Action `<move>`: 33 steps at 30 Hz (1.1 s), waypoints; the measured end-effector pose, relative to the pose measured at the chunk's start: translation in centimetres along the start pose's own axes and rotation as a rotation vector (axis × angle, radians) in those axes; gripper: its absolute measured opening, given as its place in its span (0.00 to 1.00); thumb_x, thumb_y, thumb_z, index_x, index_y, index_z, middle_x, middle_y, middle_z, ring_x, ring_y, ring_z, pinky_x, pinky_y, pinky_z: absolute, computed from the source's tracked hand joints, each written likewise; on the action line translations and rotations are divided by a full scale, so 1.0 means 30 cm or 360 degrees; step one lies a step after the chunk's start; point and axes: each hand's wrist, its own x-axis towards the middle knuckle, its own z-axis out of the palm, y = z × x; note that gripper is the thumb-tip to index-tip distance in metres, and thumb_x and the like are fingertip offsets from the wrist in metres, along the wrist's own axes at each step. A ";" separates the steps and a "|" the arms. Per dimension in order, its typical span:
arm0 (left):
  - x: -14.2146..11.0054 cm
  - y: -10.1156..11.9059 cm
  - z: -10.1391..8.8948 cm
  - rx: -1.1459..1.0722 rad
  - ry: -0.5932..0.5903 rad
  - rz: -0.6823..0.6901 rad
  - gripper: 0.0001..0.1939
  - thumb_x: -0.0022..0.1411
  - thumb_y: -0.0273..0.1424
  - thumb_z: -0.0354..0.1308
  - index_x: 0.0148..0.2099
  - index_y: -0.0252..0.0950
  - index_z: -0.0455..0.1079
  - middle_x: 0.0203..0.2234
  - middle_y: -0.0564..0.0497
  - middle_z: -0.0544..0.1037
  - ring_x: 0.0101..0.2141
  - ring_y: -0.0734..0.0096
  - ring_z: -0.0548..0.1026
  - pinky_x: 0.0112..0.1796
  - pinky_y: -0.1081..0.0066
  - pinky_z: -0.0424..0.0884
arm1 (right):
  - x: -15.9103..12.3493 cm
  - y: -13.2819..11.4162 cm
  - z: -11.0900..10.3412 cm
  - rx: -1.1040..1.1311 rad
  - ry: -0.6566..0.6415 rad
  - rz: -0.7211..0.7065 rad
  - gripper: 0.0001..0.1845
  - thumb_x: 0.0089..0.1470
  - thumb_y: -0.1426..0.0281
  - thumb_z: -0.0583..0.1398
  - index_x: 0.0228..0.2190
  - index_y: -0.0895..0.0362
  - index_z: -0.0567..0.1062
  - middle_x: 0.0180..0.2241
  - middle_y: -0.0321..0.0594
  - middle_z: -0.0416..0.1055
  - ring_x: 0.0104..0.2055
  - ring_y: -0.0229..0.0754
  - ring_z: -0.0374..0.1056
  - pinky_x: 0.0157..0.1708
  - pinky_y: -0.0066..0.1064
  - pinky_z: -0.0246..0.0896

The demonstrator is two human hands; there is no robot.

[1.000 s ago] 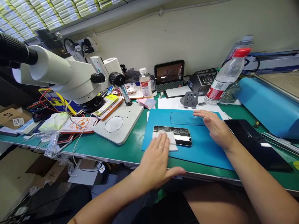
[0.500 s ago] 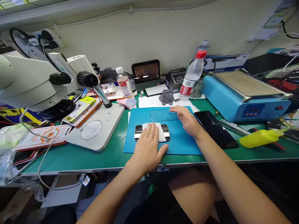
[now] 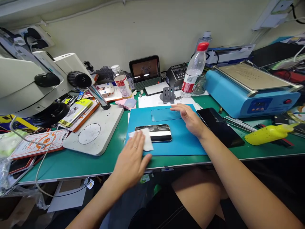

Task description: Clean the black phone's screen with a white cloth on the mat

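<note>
My left hand (image 3: 131, 159) lies with outstretched fingers flat on a folded white wipe (image 3: 148, 143). The wipe covers the left end of a phone (image 3: 162, 135) lying sideways on a blue mat (image 3: 181, 148), and reaches past its edge onto the mat. Bright streaks reflect off the phone's dark glass. My right hand (image 3: 192, 121) is held at the mat's right side, fingers apart and slightly bent, with nothing visible in it. Its fingertips are by the right end of a clear, dark-edged sheet (image 3: 164, 115), shaped like a phone screen; whether they touch it I cannot tell.
A microscope base (image 3: 111, 124) is left of the mat. To the right lie a black glossy panel (image 3: 219, 127), a yellow squeeze bottle (image 3: 267, 134) and a blue heating plate machine (image 3: 250, 95). Behind stand a grey phone stand (image 3: 169, 95) and a red-capped bottle (image 3: 194, 74).
My left hand has slid the wipe leftward across the phone, uncovering its middle and right part. My right hand stays near the clear sheet. The camera view has swung right.
</note>
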 end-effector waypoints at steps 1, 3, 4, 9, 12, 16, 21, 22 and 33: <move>-0.013 -0.020 0.003 0.0037 0.0014 -0.0089 0.36 0.78 0.45 0.37 0.74 0.22 0.52 0.72 0.33 0.54 0.72 0.49 0.56 0.67 0.48 0.62 | 0.000 -0.001 -0.001 0.0005 -0.0010 0.0008 0.41 0.60 0.34 0.43 0.47 0.45 0.82 0.58 0.43 0.75 0.68 0.57 0.60 0.70 0.60 0.48; -0.014 -0.032 0.011 0.0071 0.0031 -0.0185 0.36 0.78 0.45 0.36 0.74 0.21 0.51 0.72 0.32 0.55 0.72 0.47 0.55 0.67 0.46 0.62 | -0.001 -0.001 -0.003 0.0008 -0.0022 0.0021 0.42 0.60 0.34 0.42 0.48 0.45 0.82 0.59 0.43 0.75 0.68 0.57 0.59 0.70 0.60 0.48; -0.002 -0.023 0.014 0.0078 0.0037 -0.0215 0.37 0.77 0.46 0.36 0.73 0.20 0.52 0.72 0.31 0.55 0.72 0.44 0.52 0.67 0.45 0.61 | -0.001 -0.001 -0.003 0.0006 -0.0024 0.0026 0.42 0.60 0.34 0.42 0.48 0.46 0.82 0.59 0.43 0.75 0.69 0.57 0.59 0.70 0.60 0.48; 0.146 0.108 0.004 -0.0038 -0.0084 -0.0190 0.42 0.76 0.50 0.38 0.73 0.16 0.51 0.72 0.28 0.52 0.72 0.41 0.52 0.68 0.47 0.58 | 0.001 0.001 0.001 -0.0010 -0.0004 0.0008 0.43 0.59 0.34 0.41 0.47 0.46 0.82 0.59 0.44 0.75 0.69 0.56 0.59 0.70 0.59 0.46; 0.229 0.206 -0.003 -0.0107 -0.0109 -0.0117 0.46 0.75 0.54 0.36 0.73 0.14 0.51 0.72 0.27 0.52 0.72 0.39 0.52 0.69 0.47 0.57 | 0.003 0.004 0.002 -0.0011 0.0002 -0.0016 0.44 0.59 0.33 0.41 0.47 0.47 0.82 0.59 0.45 0.74 0.68 0.56 0.60 0.71 0.58 0.47; 0.247 0.281 0.004 -0.0120 -0.0038 0.0006 0.49 0.73 0.57 0.37 0.73 0.14 0.52 0.72 0.26 0.52 0.72 0.40 0.51 0.69 0.49 0.56 | 0.006 0.006 0.002 -0.0010 -0.0009 -0.0023 0.45 0.58 0.33 0.41 0.47 0.48 0.82 0.59 0.47 0.74 0.69 0.58 0.58 0.71 0.59 0.45; 0.111 0.203 0.005 -0.0111 -0.0034 0.0153 0.49 0.72 0.59 0.36 0.73 0.18 0.54 0.72 0.29 0.53 0.72 0.42 0.52 0.68 0.48 0.59 | -0.001 -0.005 -0.002 -0.0012 -0.0041 -0.0004 0.46 0.58 0.33 0.39 0.48 0.47 0.82 0.59 0.46 0.74 0.70 0.57 0.58 0.71 0.59 0.45; 0.079 0.169 0.005 -0.0081 -0.0028 0.0149 0.48 0.72 0.59 0.36 0.73 0.19 0.54 0.72 0.29 0.53 0.72 0.42 0.52 0.68 0.47 0.60 | -0.003 -0.008 -0.003 -0.0012 -0.0051 0.0003 0.46 0.58 0.33 0.39 0.48 0.47 0.82 0.60 0.46 0.74 0.70 0.57 0.57 0.71 0.58 0.45; 0.166 0.086 0.013 -0.0029 -0.0053 -0.0203 0.48 0.74 0.57 0.36 0.73 0.15 0.50 0.72 0.25 0.52 0.72 0.41 0.50 0.69 0.45 0.56 | -0.006 -0.016 -0.007 -0.0002 -0.0073 0.0018 0.47 0.58 0.33 0.38 0.49 0.47 0.82 0.60 0.44 0.73 0.71 0.57 0.55 0.71 0.59 0.45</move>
